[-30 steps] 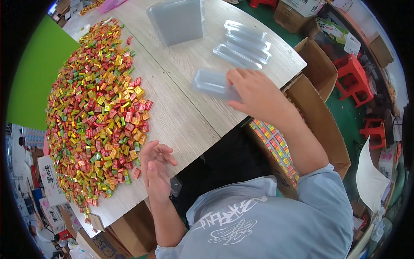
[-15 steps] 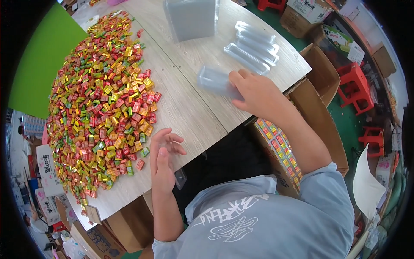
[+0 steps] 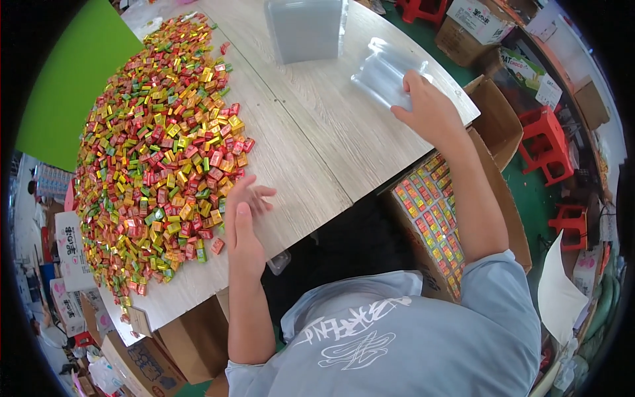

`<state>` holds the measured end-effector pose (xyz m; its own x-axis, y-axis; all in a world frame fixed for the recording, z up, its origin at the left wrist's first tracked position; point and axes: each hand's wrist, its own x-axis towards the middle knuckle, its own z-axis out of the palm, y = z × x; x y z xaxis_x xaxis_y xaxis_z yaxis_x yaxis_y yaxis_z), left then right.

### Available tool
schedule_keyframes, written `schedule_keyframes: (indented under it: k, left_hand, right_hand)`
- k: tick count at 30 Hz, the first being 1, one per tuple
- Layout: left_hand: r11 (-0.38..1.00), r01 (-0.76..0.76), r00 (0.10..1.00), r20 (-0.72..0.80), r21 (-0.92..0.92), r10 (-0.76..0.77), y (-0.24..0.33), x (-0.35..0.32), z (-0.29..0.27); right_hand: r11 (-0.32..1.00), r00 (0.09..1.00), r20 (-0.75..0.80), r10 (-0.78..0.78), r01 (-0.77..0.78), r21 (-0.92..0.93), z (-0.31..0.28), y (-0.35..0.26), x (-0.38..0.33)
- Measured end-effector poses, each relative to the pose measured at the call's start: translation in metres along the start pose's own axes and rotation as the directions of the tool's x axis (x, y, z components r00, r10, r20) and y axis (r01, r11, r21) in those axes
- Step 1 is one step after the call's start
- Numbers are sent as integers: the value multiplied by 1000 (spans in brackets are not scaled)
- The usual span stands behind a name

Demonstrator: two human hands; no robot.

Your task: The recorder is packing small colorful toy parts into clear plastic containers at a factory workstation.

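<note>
My right hand (image 3: 431, 111) is at the right part of the table, thumb and fingers bent round the near end of the clear plastic trays (image 3: 383, 65), which lie close together. How many of them it grips is hard to see. My left hand (image 3: 246, 228) is raised at the table's near edge, beside the heap of small foil-wrapped sweets (image 3: 159, 152) in red, yellow, orange and green. Its fingers curl round a see-through plastic tray (image 3: 280, 262), whose lower end shows below the palm; the rest is hard to make out.
A stack of clear plastic trays (image 3: 307, 33) stands at the table's far side. Below the right edge, an open carton (image 3: 499, 192) holds filled packs of sweets (image 3: 431, 221). Red stools (image 3: 546, 142) and more cartons stand on the green floor. A green panel (image 3: 73, 86) borders the heap.
My right hand has moved right and away from me, carrying a clear tray from mid-table to the other trays. My left hand has shifted slightly away from me.
</note>
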<state>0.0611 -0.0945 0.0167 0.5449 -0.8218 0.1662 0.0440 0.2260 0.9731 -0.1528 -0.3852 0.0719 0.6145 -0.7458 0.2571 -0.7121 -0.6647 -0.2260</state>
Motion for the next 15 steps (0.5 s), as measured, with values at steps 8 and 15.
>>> schedule_keyframes:
  k: [8,15]
  left_hand:
    - [831,55,998,-13,554,-57,31,61,5]
    - [321,-226,968,248,920,-30,18,91,19]
  right_hand:
    - [999,998,42,-47,47,9,0,1,2]
    - [994,998,65,-8,1,108,14,-9,2]
